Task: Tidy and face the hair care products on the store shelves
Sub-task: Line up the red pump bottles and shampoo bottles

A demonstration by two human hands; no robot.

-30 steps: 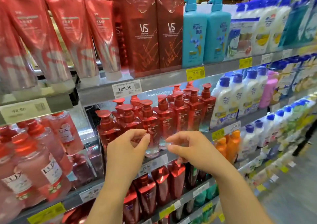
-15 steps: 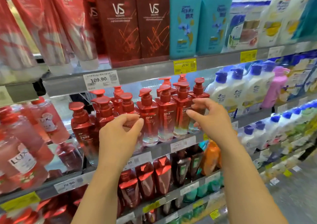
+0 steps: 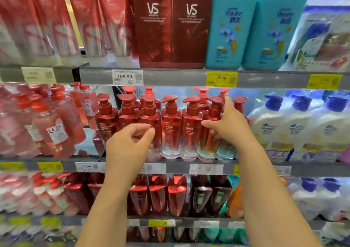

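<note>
Fingers (image 3: 228,102) of the right hand (image 3: 230,127) reach in among a row of red pump-top shampoo bottles with clear bases (image 3: 171,129) on the middle grey metal shelf (image 3: 180,164), the forefinger stretched up beside a pump head and the thumb laid against the shoulder of one red bottle (image 3: 209,131) near the row's right end; whether the remaining fingers close round it cannot be told. The left hand (image 3: 126,148) hovers in front of the same row further left, its fingers loosely curled toward the thumb and gripping nothing.

On the top shelf (image 3: 170,76) stand tall red squeeze tubes with pale caps (image 3: 47,23), two dark red boxes marked VS (image 3: 171,25) and two large teal plastic bottles (image 3: 255,29), with a clear-wrapped bundle pack (image 3: 322,42) at the far right. The middle shelf carries pink pump bottles labelled LUX (image 3: 53,125) to the left of the red row and white bottles with blue pumps (image 3: 299,127) to its right. Below, dark red flip-cap bottles (image 3: 157,193) line the lower shelf (image 3: 208,223), flanked by an orange bottle (image 3: 234,201) and more white bottles with blue caps (image 3: 318,195).

A white price tag reading 109.90 (image 3: 127,76) and a yellow price tag reading 29.90 (image 3: 221,78) sit on the top shelf's front edge.
</note>
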